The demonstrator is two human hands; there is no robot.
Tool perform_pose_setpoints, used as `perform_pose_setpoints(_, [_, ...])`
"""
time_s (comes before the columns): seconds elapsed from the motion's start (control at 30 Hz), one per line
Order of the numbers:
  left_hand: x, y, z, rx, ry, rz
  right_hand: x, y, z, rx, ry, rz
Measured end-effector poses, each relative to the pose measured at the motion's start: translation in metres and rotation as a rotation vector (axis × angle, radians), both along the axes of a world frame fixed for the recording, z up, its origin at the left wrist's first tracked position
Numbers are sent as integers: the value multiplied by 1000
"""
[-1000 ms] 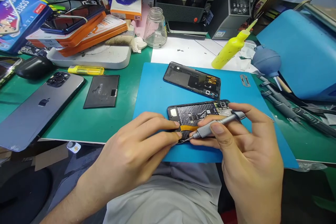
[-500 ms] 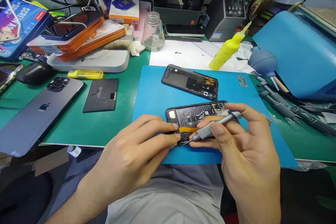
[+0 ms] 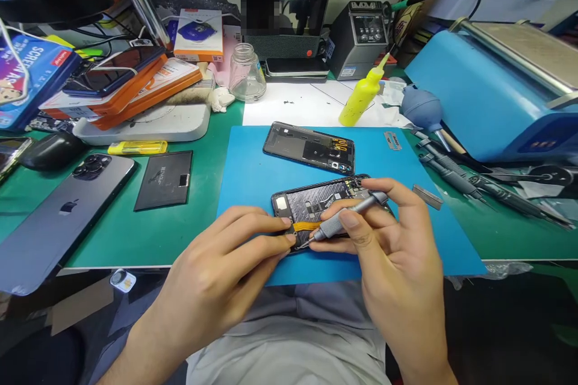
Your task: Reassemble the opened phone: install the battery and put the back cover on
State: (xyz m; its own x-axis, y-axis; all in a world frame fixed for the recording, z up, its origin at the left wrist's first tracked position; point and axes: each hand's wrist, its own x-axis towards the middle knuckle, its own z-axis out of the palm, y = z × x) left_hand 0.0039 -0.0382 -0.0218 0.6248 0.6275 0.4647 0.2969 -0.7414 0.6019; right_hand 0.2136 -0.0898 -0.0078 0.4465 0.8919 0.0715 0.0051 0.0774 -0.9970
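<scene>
An opened phone (image 3: 311, 197) lies back side up, its insides bare and an orange flex cable (image 3: 307, 226) running across it. My left hand (image 3: 217, 264) grips the phone's left end, fingertips pressed on the dark part beside the cable; its thumb is mostly hidden. In my right hand (image 3: 397, 252) is a slim grey precision screwdriver (image 3: 334, 225) with a knurled handle, held slantwise between thumb and fingers. Its thin tip points down-left at the phone's near edge, close to my left fingertips. Whether the tip touches a screw is too small to tell.
Under the phone is a blue mat (image 3: 244, 162), bearing a detached back cover (image 3: 311, 147) and a razor blade (image 3: 392, 141). A grey smartphone (image 3: 72, 204) and a flat black battery (image 3: 163, 180) lie left. Tweezers (image 3: 451, 174), an air blower (image 3: 422, 109) and a yellow bottle (image 3: 361, 99) stand around.
The whole view has shifted, so things appear further left and lower. The screwdriver tip has moved slightly inward over the phone's near edge. Both hands keep their grips.
</scene>
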Motion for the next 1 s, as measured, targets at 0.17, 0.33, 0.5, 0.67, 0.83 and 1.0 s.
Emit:
perform_pose_setpoints(0.17, [2, 0, 0, 17, -13, 5, -2, -1, -2, 29, -5, -33])
perform_pose_setpoints(0.33, [2, 1, -1, 18, -11, 9, 1, 0, -2, 17, 24, 27])
perform_pose_setpoints(0.5, [1, 1, 0, 35, 6, 16, 5, 2, 0, 7, 77, 76])
perform_pose_setpoints(0.67, [7, -6, 13, 196, 151, 41, 7, 3, 1, -13, 104, 88])
perform_pose_setpoints(0.83, [10, -12, 25, 459, 342, 51, 6, 1, -2, 51, 155, 2])
perform_pose_setpoints(1.0, [9, -9, 33, 595, 376, -7, 5, -2, -4, 95, 197, -46])
